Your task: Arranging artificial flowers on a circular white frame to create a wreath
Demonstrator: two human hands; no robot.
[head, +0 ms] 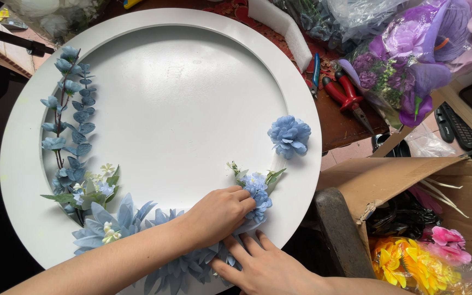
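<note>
A big white round board [181,93] with a raised rim fills the view. My left hand [219,213] reaches in from the lower left, fingers pinched on a small blue flower cluster [258,194] at the board's lower right rim. Just below it, my right hand [263,265] lies flat with fingers spread on blue petals at the bottom edge. Large pale blue flowers [110,224] line the lower left rim. A blue leafy stem [72,109] runs up the left side. One round blue bloom [289,135] sits alone on the right rim.
Red-handled pliers [348,98] and a blue-handled tool [316,68] lie on the table to the right of the board. Purple artificial flowers [411,49] are piled at the top right. An open cardboard box [411,175] at the lower right holds yellow flowers [405,265] and a pink flower [449,240].
</note>
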